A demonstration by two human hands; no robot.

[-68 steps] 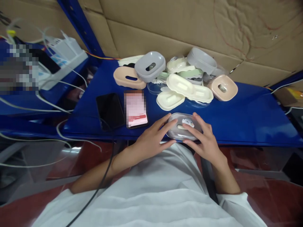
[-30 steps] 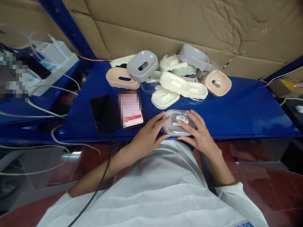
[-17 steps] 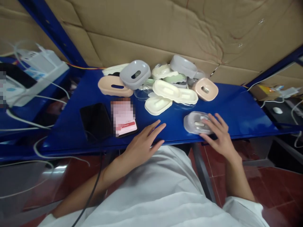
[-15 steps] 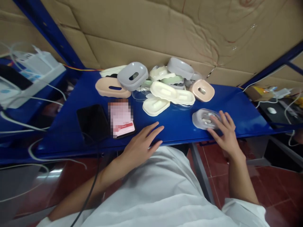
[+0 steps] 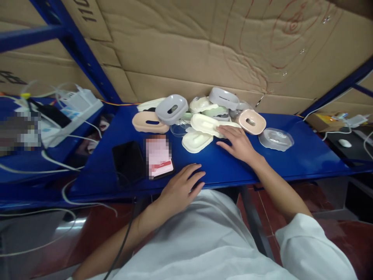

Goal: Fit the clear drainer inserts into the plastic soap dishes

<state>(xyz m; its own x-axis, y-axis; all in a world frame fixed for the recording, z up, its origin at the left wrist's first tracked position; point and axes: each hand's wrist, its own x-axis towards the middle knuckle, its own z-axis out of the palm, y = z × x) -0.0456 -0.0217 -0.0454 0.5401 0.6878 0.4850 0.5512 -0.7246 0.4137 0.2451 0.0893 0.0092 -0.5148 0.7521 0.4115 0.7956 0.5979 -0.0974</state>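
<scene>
While the right hand (image 5: 237, 143) lies flat on the blue shelf (image 5: 305, 155) with fingers spread and gripping nothing, its fingertips touch the near edge of a long cream soap-dish tray (image 5: 208, 124) at the front of the pile of plastic soap dishes. A clear-lidded grey soap dish (image 5: 275, 139) sits apart to the right of that hand, just beside a pink soap dish (image 5: 250, 121). Resting on the shelf's front edge, the left hand (image 5: 182, 188) has loosely curled fingers and holds nothing, near a phone with a lit screen (image 5: 159, 156) and a dark phone (image 5: 128, 161)
</scene>
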